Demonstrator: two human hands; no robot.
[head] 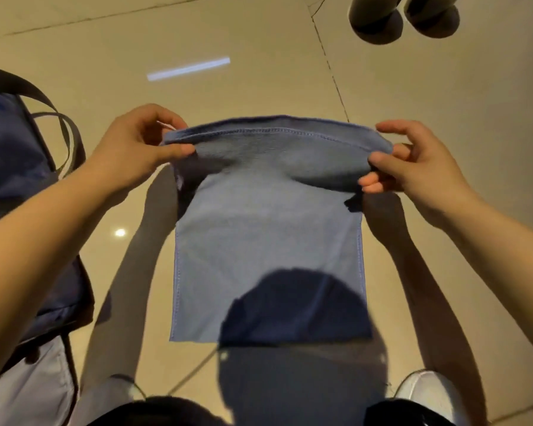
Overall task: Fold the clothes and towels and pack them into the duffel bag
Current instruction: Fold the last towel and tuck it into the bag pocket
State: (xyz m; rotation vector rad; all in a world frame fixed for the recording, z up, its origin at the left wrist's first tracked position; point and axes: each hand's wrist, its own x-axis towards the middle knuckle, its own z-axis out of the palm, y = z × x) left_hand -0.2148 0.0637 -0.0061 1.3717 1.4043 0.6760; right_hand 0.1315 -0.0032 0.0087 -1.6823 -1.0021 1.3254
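Observation:
A blue towel (268, 229) hangs in the air in front of me, stretched flat between my hands, its stitched top hem folded over toward me. My left hand (136, 152) pinches its top left corner between thumb and fingers. My right hand (413, 167) pinches the top right corner the same way. The towel's lower edge hangs free above the glossy floor. The navy duffel bag (16, 167) stands at the left edge, its dark straps (65, 130) arching up beside my left forearm.
A pale garment (34, 392) lies at the lower left below the bag. Shiny beige floor tiles (443, 96) reflect my head and arms. Another person's dark legs and shoes (403, 16) stand at the top right. My white shoe (425, 392) shows at the bottom right.

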